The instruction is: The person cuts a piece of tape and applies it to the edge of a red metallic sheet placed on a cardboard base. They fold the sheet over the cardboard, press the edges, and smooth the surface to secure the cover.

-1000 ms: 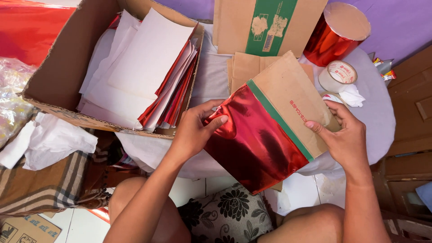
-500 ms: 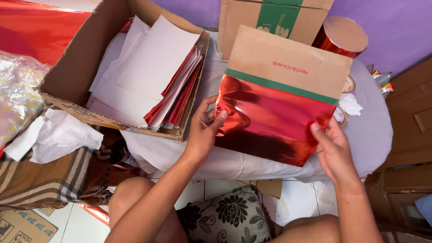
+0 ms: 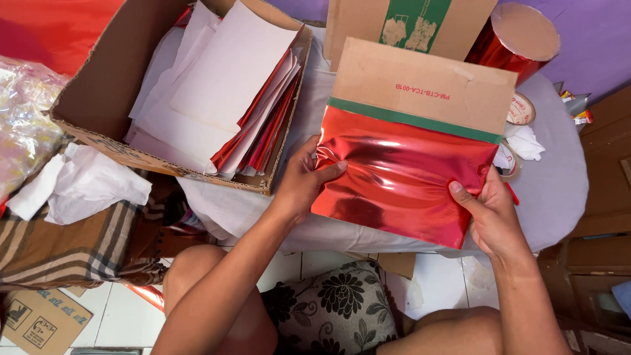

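A shiny red foil sheet (image 3: 404, 174) lies over a brown cardboard piece (image 3: 420, 82) with a green strip along the foil's top edge. My left hand (image 3: 305, 177) grips the foil's left edge, thumb pressed on top, wrinkling it. My right hand (image 3: 490, 213) holds the lower right corner of foil and cardboard, thumb on the foil. Both rest over a white-covered table (image 3: 559, 190) in front of my knees.
An open cardboard box (image 3: 108, 85) of white and red sheets sits at the left. A red foil roll (image 3: 516, 36) and tape rolls (image 3: 521, 108) stand at the back right, behind a box flap (image 3: 411, 23). Crumpled white paper (image 3: 85, 184), a plaid cloth and a floral cushion (image 3: 338, 306) lie below.
The cardboard and foil have turned from tilted to square-on and moved up toward the table. My left thumb now presses the foil's left edge; my right hand has slid to the lower right corner.
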